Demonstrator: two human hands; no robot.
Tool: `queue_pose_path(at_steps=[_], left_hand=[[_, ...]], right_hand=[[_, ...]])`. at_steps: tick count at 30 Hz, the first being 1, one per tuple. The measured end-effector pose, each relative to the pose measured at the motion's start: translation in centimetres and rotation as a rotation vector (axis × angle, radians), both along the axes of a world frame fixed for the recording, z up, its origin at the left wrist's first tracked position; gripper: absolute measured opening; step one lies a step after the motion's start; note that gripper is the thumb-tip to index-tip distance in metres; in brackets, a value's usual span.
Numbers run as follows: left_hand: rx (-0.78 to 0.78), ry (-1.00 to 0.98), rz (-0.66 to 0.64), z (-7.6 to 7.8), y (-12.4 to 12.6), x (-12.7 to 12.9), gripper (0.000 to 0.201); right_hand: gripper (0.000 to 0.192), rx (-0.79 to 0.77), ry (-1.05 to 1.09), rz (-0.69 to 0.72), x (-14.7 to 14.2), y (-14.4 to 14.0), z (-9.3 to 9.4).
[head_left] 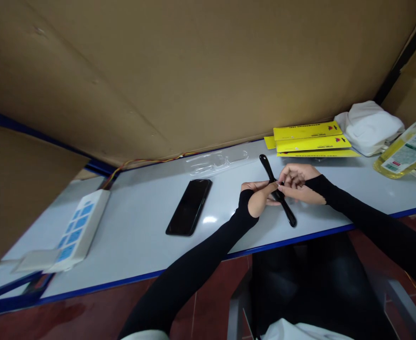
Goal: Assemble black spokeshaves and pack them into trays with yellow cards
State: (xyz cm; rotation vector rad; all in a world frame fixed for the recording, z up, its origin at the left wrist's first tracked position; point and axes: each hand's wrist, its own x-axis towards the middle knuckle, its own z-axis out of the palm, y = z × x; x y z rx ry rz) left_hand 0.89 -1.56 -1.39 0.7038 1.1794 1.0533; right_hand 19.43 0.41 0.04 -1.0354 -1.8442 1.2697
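A black spokeshave (pixel 288 215) with a long handle at each end is held slantwise over the front part of the table. My left hand (pixel 259 194) is closed round its middle, so most of the body is covered. From the right, my right hand (pixel 298 183) comes to the same middle part with thumb and forefinger pinched together. Whatever those fingertips grip is too small to make out. Left of my hands, a black phone (pixel 189 207) lies flat. Behind the tool, a clear plastic blister shell (pixel 216 161) rests on the table.
Yellow printed cards (pixel 307 141) are stacked at the back right, beside a white cloth bundle (pixel 369 125). A bottle of yellow liquid (pixel 406 148) stands at the far right. On the left lies a white power strip (pixel 96 208). Cardboard (pixel 179 71) walls the back.
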Motion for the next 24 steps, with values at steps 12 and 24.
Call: queue_pose_path(at_steps=[12, 24], left_hand=[[-0.037, -0.014, -0.04, 0.8, -0.1, -0.2, 0.019], [-0.073, 0.039, 0.061, 1.5, 0.0, 0.5, 0.003]], right_hand=[[0.042, -0.155, 0.015, -0.026, 0.1, -0.4, 1.1], [0.037, 0.166, -0.085, -0.038, 0.2, -0.3, -0.3]])
